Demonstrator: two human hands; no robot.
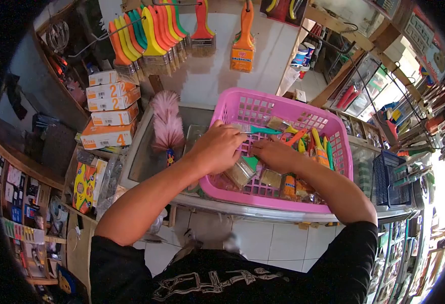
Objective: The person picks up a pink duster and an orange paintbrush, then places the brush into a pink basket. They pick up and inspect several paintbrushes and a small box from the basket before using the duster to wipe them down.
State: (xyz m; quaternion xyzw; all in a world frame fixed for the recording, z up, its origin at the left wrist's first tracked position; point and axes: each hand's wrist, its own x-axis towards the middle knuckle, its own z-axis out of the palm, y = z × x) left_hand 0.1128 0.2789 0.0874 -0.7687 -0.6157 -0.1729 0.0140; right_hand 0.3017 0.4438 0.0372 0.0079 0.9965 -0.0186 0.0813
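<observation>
A pink plastic basket holds several paintbrushes with coloured handles. My left hand is over the basket's left side, its fingers curled in beside a teal-handled paintbrush; what they grip is hidden. My right hand reaches into the middle of the basket with fingers bent downward and together, and I cannot make out what lies under them. Just below both hands is a wide paintbrush with a green handle. Near the right wrist, a yellow-handled paintbrush and an orange-handled one lean together.
The basket stands on a glass-topped counter. Left of it are a pink feather duster and stacked white-and-orange boxes. More paintbrushes hang from hooks above. A dark blue basket is at the right, beside crowded shelves.
</observation>
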